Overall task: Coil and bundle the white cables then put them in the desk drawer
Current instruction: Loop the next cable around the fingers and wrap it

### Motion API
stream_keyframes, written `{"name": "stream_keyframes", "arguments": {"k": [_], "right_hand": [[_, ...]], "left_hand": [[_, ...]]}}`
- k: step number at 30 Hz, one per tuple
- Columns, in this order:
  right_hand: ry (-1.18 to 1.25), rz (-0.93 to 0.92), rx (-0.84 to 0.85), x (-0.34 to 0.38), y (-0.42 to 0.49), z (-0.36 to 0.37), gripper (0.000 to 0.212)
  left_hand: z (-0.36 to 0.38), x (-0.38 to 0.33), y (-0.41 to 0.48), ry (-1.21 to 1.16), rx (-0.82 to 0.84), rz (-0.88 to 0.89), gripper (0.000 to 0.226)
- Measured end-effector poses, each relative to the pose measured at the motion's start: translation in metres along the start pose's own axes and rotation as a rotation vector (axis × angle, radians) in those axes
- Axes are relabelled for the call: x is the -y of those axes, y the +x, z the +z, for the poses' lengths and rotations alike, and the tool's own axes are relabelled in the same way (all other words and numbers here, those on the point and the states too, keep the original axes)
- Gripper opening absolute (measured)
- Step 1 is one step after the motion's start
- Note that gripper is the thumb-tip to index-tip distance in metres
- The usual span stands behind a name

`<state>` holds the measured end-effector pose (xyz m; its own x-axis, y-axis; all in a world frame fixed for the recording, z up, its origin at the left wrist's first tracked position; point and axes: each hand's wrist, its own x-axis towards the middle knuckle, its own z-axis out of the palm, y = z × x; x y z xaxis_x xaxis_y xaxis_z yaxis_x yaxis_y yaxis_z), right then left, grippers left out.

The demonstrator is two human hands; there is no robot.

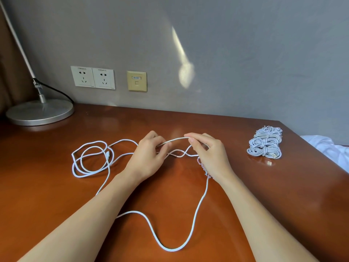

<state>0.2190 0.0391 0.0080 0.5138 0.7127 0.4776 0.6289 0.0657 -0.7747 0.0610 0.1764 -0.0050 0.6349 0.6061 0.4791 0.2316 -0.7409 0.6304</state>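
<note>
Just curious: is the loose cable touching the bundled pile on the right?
Apart. Head view shows bare desk between the cable and the pile.

My left hand (146, 157) and right hand (209, 154) were held close together ahead of me, backs up, each pinching the cable (175, 139).

Soft, even daylight, moderately bright. A pale streak of light (184, 69) falls on the wall (245, 44) at 12 o'clock. The glossy surface (56, 195) carries mild sheen toward its far edge; shadows are faint. Focus is sharp; wide-angle distortion bends lines at 3 and 9 o'clock.
</note>
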Motion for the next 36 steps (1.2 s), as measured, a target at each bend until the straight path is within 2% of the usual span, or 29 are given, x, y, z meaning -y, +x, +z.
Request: {"name": "stream_keyframes", "arguments": {"k": [7,12,17,25,32,36], "right_hand": [[-0.029,-0.013,-0.095,-0.001,0.002,0.000,0.018],[-0.040,0.066,-0.147,-0.004,0.002,0.001,0.016],[-0.044,0.086,-0.094,-0.002,0.002,0.002,0.010],[-0.118,0.126,0.135,-0.006,0.001,0.002,0.008],[0.120,0.192,0.099,-0.001,0.005,-0.001,0.013],[0.034,0.156,0.056,0.001,0.003,-0.002,0.023]], "left_hand": [[-0.005,-0.006,-0.003,-0.043,-0.024,0.063,0.037],[-0.002,-0.015,-0.004,-0.169,-0.046,-0.036,0.037],[-0.003,-0.021,-0.001,-0.530,-0.019,-0.255,0.043],[-0.012,-0.016,0.003,-1.155,-0.035,-0.506,0.038],[-0.016,-0.015,0.005,-1.403,-0.005,-0.610,0.036],[-0.020,-0.018,0.004,-1.451,0.137,-0.577,0.031]]}}
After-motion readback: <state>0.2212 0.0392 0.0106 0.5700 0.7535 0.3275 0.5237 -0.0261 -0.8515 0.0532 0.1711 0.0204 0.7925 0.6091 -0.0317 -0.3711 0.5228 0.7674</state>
